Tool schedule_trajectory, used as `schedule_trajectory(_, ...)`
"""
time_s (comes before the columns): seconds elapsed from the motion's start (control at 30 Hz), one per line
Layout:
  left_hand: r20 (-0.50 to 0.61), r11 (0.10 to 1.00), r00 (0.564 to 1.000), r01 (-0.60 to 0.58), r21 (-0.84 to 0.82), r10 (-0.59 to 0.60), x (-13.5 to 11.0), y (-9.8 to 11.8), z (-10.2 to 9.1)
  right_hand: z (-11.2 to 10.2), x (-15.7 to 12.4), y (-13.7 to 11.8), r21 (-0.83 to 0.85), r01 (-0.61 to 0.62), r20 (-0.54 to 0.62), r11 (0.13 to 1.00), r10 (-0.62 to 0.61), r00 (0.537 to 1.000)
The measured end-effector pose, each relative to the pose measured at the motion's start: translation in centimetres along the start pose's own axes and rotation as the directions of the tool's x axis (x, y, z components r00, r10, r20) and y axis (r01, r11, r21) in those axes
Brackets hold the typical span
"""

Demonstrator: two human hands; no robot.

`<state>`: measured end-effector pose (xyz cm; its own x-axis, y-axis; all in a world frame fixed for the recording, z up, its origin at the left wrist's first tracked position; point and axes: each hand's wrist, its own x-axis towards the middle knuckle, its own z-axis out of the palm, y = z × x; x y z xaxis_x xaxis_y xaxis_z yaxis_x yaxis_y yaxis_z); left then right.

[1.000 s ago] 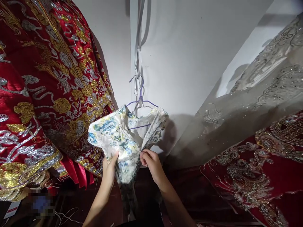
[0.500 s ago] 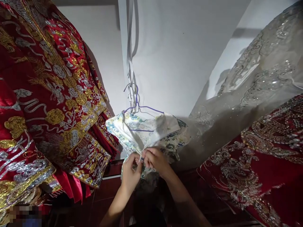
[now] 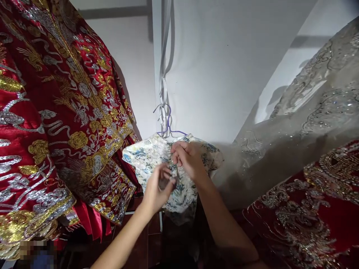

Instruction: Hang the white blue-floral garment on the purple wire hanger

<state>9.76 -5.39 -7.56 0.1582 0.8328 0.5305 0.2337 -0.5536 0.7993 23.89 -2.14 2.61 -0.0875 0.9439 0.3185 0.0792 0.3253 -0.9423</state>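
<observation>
A white shirt with a blue and yellow floral print [image 3: 148, 155] hangs on a purple wire hanger [image 3: 168, 123] against the wall. Its two front sides now lie together down the middle. My right hand [image 3: 186, 157] pinches the front edge of the shirt just below the neckline. Lower and to the left, my left hand [image 3: 160, 185] is in front of the shirt, with fingers curved and thumb apart; I see nothing in it.
Red garments with gold and silver embroidery [image 3: 84, 108] hang close on the left. On the right hang a pale beaded gown [image 3: 322, 108] and a red beaded garment [image 3: 336, 213]. A white strap [image 3: 165, 48] runs down the wall above the hanger. Dark floor tiles [image 3: 154, 239] show below.
The shirt's collar flaps, which were spread open, have been drawn together over the hanger. My right hand has risen toward the neckline, and my left hand has come off the cloth with its fingers parted.
</observation>
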Motion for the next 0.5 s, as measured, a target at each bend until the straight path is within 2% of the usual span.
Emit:
schedule_trajectory(0.07,-0.103,0.988,0.983,-0.144,0.056,0.149,3.0,2.3,-2.1,0.3,-0.6,-0.1,-0.014,0.041,0.0,0.999,-0.041,0.999)
schedule_trajectory(0.13,-0.067,0.967,0.974,-0.203,0.156,0.215,5.7,4.2,-3.6,0.5,-0.9,-0.3,-0.043,0.104,-0.002,0.994,-0.104,0.995)
schedule_trajectory(0.2,-0.018,0.935,0.963,-0.255,0.248,0.268,7.5,5.4,-4.1,0.8,-1.0,0.0,-0.089,0.17,-0.068,0.981,-0.176,0.982)
schedule_trajectory(0.3,-0.005,0.908,0.948,-0.303,0.29,0.318,8.4,6.0,-3.9,1.5,-1.1,2.2,-0.199,0.2,-0.211,0.959,-0.241,0.947)
schedule_trajectory(0.33,-0.047,0.912,0.945,-0.298,0.282,0.323,8.3,5.9,-4.0,1.7,-1.3,3.3,-0.223,0.18,-0.223,0.958,-0.23,0.947)
schedule_trajectory(0.4,-0.22,0.939,0.926,-0.257,0.229,0.307,8.1,5.3,-5.0,2.0,-1.9,5.4,-0.223,0.116,-0.195,0.968,-0.161,0.967)
schedule_trajectory(0.47,-0.455,0.975,0.863,-0.201,0.094,0.222,7.7,4.1,-7.2,2.0,-2.8,6.9,-0.175,0.055,-0.152,0.983,-0.083,0.985)
schedule_trajectory(0.5,-0.551,0.983,0.823,-0.183,-0.025,0.14,7.5,3.3,-8.6,2.0,-3.4,7.4,-0.15,0.028,-0.139,0.988,-0.049,0.989)
